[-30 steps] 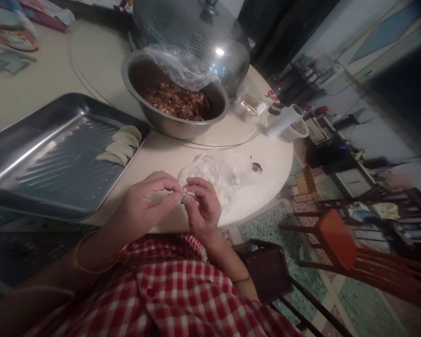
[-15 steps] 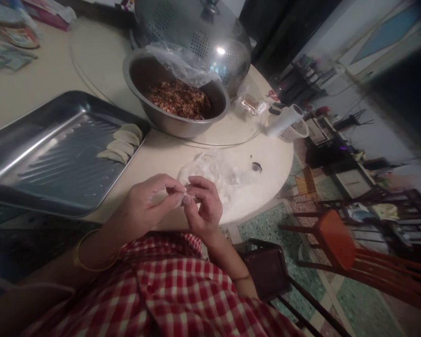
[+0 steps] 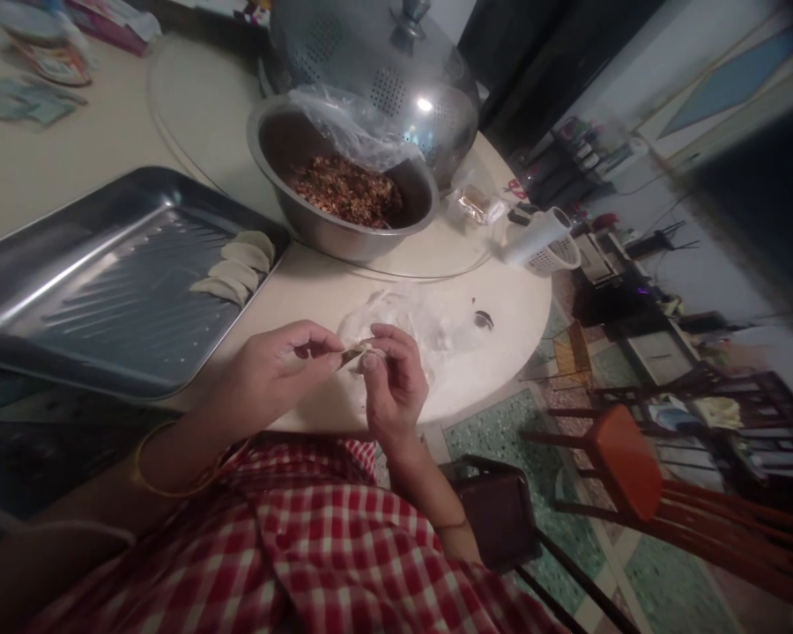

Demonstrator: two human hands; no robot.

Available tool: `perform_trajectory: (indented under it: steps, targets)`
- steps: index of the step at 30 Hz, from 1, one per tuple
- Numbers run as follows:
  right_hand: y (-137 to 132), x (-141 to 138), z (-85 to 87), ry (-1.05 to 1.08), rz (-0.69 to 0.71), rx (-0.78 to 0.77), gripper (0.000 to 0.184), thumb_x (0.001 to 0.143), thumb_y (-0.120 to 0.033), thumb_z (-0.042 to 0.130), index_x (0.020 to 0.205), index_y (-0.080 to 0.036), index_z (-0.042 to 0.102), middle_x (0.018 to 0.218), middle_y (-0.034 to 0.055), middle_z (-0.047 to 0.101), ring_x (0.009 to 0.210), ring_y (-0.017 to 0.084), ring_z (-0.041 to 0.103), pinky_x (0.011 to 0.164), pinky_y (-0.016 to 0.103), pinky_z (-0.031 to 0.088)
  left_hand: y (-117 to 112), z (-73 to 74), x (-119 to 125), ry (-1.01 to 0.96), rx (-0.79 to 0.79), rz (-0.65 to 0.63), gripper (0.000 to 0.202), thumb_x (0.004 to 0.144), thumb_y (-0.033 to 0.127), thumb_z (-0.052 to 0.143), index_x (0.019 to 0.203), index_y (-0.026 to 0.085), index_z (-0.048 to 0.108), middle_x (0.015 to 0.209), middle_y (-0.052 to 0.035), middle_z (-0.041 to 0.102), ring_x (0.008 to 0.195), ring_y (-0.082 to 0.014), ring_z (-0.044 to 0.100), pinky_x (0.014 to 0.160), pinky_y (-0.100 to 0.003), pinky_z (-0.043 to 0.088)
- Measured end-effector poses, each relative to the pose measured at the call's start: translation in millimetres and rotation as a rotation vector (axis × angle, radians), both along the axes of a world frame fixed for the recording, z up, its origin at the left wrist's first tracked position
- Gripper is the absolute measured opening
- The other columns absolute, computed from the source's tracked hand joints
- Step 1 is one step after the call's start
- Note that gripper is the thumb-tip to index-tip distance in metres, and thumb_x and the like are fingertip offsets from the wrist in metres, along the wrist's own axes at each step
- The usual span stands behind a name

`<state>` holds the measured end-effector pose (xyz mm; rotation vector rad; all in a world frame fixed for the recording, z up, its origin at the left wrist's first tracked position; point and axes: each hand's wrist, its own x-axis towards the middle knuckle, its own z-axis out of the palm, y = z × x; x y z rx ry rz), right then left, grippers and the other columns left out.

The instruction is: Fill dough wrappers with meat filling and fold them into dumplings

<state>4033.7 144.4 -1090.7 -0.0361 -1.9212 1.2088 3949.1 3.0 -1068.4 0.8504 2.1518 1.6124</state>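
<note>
My left hand (image 3: 274,374) and my right hand (image 3: 391,387) meet over the near edge of the table, both pinching a small dumpling (image 3: 357,355) between fingertips. Just behind them lies a clear plastic bag with pale wrappers (image 3: 413,321). A steel bowl (image 3: 344,233) of dark minced filling (image 3: 347,189) stands farther back. On the left sits a metal tray (image 3: 72,291) with several folded dumplings (image 3: 234,264) lined along its right end.
A perforated metal lid (image 3: 396,66) leans behind the bowl, with a plastic bag draped on the rim. A white cup (image 3: 535,238) lies near the table's right edge. A dark stool (image 3: 502,515) and an orange-seated chair (image 3: 625,458) stand on the floor.
The view shifted slightly. My fingers have worked along the dumpling's edge; my right hand has rotated a little, thumb now on top.
</note>
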Motion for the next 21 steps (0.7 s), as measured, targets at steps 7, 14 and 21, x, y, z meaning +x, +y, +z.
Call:
perform_trajectory:
  steps: [7, 14, 21]
  targets:
    - [-3, 2, 2.6, -0.033, 0.009, 0.028, 0.013, 0.090, -0.020, 0.059, 0.100, -0.022, 0.067, 0.105, 0.0066, 0.065, 0.103, 0.016, 0.065, 0.078, 0.029, 0.059, -2, 4.2, -1, 0.149, -0.010, 0.025, 0.014, 0.085, 0.034, 0.058, 0.084, 0.022, 0.065, 0.081, 0.0016, 0.067, 0.075, -0.0145, 0.061, 0.071, -0.024, 0.048]
    - [-3, 0, 1.6, -0.040, 0.025, 0.034, 0.011, 0.090, -0.017, 0.059, 0.095, -0.022, 0.067, 0.096, 0.0051, 0.066, 0.105, 0.016, 0.064, 0.086, 0.033, 0.058, -3, 2.3, -6, 0.505, 0.100, -0.022, 0.006, 0.089, 0.024, 0.061, 0.095, 0.025, 0.061, 0.093, 0.0023, 0.064, 0.091, -0.0127, 0.060, 0.085, -0.024, 0.045]
    - [0, 3, 0.0, -0.068, -0.004, 0.030, 0.010, 0.090, -0.018, 0.059, 0.095, -0.021, 0.067, 0.096, 0.0049, 0.067, 0.105, 0.016, 0.064, 0.089, 0.033, 0.057, 4, -0.8, -14, 0.189, 0.071, 0.008, 0.014, 0.089, 0.033, 0.059, 0.084, 0.022, 0.066, 0.083, 0.0017, 0.066, 0.077, -0.0142, 0.062, 0.072, -0.024, 0.048]
